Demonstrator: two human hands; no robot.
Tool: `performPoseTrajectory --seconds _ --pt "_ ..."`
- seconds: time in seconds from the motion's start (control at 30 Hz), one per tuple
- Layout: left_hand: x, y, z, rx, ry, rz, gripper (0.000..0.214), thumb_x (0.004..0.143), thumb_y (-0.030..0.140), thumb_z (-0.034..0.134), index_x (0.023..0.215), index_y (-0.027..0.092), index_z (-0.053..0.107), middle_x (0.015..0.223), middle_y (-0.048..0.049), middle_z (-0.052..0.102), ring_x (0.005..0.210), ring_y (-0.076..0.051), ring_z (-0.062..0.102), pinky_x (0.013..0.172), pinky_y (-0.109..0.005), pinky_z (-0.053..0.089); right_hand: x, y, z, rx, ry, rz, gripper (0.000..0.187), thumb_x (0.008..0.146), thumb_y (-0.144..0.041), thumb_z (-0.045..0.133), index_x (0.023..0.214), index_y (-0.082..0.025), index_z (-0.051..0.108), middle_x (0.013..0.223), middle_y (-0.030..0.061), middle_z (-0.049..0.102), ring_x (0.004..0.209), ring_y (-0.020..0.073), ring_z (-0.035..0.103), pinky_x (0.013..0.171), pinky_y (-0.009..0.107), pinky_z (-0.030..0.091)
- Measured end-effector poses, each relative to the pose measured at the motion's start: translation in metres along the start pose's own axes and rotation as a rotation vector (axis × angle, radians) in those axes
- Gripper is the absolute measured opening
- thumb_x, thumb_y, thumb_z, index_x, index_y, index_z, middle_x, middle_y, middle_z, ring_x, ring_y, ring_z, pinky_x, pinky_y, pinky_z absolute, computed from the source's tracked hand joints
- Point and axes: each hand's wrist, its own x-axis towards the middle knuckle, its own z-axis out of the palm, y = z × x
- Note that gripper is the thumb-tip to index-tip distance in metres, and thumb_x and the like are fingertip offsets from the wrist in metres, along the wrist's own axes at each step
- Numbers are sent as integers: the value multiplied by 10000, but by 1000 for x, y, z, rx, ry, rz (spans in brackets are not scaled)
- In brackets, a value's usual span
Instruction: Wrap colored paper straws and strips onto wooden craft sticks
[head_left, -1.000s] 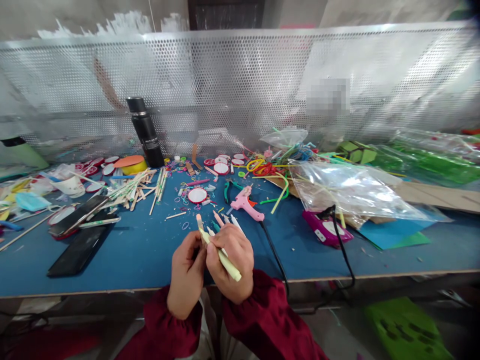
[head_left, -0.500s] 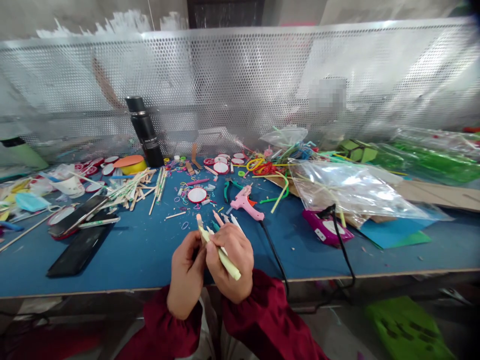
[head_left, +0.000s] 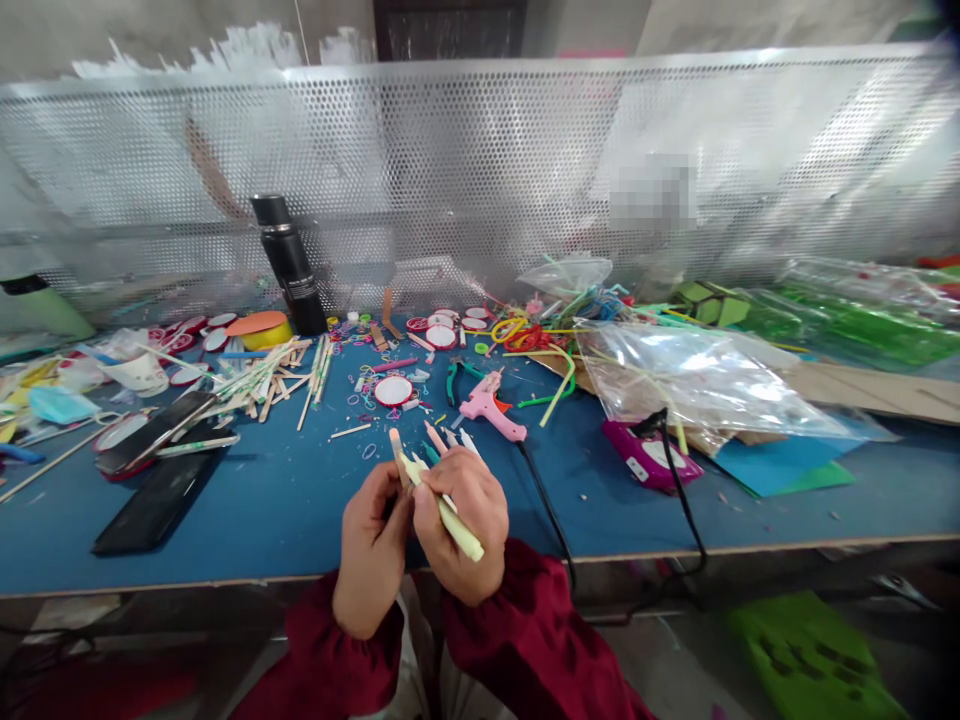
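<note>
Near the table's front edge, my left hand (head_left: 375, 545) is closed around a flat wooden craft stick (head_left: 397, 446), whose rounded end points away from me. My right hand (head_left: 469, 520) grips a pale yellow marker pen (head_left: 459, 528), its tip touching or very close to the stick; the exact contact is too small to tell. Beyond my right knuckles lie several pens (head_left: 469, 440) with pale and green bodies, partly hidden by the hand. A pink hot glue gun (head_left: 491, 405) rests just past them, its black cord running to the table's front edge.
Left are a black phone (head_left: 157, 495), a pile of wooden sticks (head_left: 277, 375) and a black bottle (head_left: 292, 270). Small drums (head_left: 394, 391), pliers (head_left: 452, 383) and loose bits lie mid-table. Right are a clear plastic bag (head_left: 697, 370) and a purple box (head_left: 649, 455). A perforated metal screen (head_left: 465, 170) stands behind.
The stick's tip and the pen have shifted very slightly between my hands. Both hands keep their grip in nearly the same place.
</note>
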Motion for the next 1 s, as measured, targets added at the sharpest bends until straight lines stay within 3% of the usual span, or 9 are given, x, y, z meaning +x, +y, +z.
performPoseTrajectory --seconds 0.3,0.47,1.0 --pt "0 0 -1 14 -9 -27 173 966 348 622 926 187 671 731 28 623 641 -120 514 651 -222 445 -1 0 -1 -47 30 39 149 859 -77 589 862 -225 575 739 16 623 725 181 588 723 372 515" --pt "0 2 0 -1 0 -7 177 957 350 632 944 180 678 846 -6 691 756 -146 597 724 -234 483 0 0 -1 -27 -11 14 153 853 -79 600 876 -228 573 744 14 634 709 176 584 719 373 512" --pt "2 3 0 -16 20 -26 217 936 379 643 952 170 699 867 -27 722 730 -154 610 686 -242 497 0 0 -1 -56 -39 44 122 869 -113 579 829 -227 570 699 4 584 694 179 573 696 357 499"
